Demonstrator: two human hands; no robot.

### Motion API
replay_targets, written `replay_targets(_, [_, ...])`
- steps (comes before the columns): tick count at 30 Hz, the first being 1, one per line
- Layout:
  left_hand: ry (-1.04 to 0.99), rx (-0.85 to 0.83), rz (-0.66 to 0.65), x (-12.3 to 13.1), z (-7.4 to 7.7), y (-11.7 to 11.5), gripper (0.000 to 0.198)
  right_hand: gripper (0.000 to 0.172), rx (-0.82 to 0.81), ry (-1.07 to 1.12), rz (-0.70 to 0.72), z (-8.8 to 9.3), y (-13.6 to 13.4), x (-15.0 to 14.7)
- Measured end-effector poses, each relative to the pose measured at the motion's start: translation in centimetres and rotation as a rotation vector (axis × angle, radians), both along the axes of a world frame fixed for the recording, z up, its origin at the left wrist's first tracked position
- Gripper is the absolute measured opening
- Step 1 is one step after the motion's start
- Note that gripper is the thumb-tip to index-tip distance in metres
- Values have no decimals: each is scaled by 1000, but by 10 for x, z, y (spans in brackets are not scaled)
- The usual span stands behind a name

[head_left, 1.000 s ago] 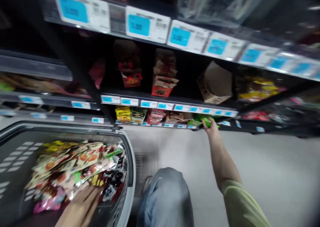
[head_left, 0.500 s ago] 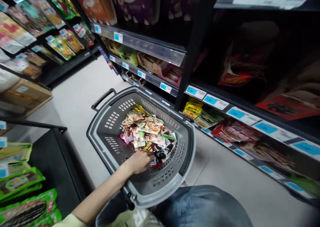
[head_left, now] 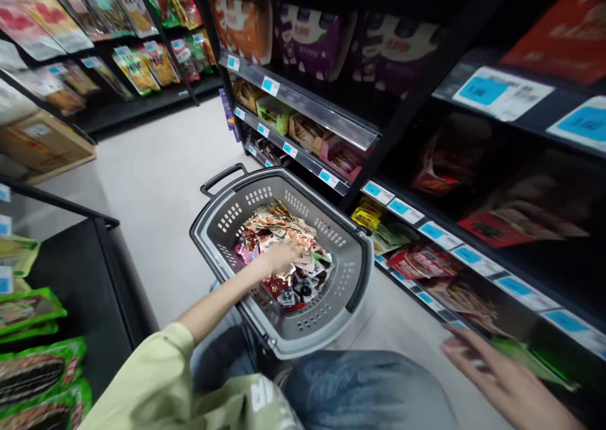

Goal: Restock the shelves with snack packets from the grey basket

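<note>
A grey shopping basket [head_left: 348, 272] stands on the floor in front of my knees, holding several small snack packets [head_left: 284, 228]. My left hand [head_left: 284, 256] reaches into it and rests on the packets, its fingers curled down among them; what they grip, if anything, is hidden. My right hand [head_left: 492, 370] is at the lower right, blurred by motion, its fingers stretched out near a green packet [head_left: 534, 357] by the bottom shelf. Whether it holds that packet I cannot make out.
Dark shelves [head_left: 416, 111] with blue price tags run along the right, filled with snack bags and boxes. A low black rack [head_left: 76, 278] with green packets stands at the left. A cardboard box [head_left: 42, 146] sits at the far left. Pale floor [head_left: 156, 184] lies between.
The view has swung left from the right shelf to the basket. My left hand has moved further up into the packets. My right hand has come back into view at the lower right.
</note>
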State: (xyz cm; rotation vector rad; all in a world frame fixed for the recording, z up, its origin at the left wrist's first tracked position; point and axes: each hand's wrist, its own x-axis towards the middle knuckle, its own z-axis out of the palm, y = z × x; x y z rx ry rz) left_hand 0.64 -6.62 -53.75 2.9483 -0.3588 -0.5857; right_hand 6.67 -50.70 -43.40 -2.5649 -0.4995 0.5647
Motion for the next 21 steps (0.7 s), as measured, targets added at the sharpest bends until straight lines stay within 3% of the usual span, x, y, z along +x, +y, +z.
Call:
replay_targets(2, [-73, 87, 153, 26, 0, 34, 55, 51, -40, 35, 129, 22, 53, -20])
replay_targets(5, [-99, 132, 244, 45, -6, 77, 61, 40, -43, 34, 469, 52, 156, -55])
replay_targets(7, [-95, 139, 243, 44, -14, 91, 64, 35, -84, 56, 688, 53, 217, -76])
replay_targets(9, [-106, 140, 223, 40, -23, 95, 66, 30, -85, 95, 831, 35, 258, -93])
replay_targets(12, [-157, 141, 206, 37, -35, 89, 62, 34, -5, 158, 863, -9, 279, -107])
replay_targets(15, [-178, 156, 229, 41, -42, 86, 56, 48, -130, 179, 813, -40, 273, -113])
replay_targets(18, [-177, 157, 222, 43, -47, 86, 51, 58, -242, 169, 825, -42, 265, -113])
replay_targets(21, [-205, 156, 195, 43, -53, 87, 47, 52, -230, 31, 812, -33, 265, -114])
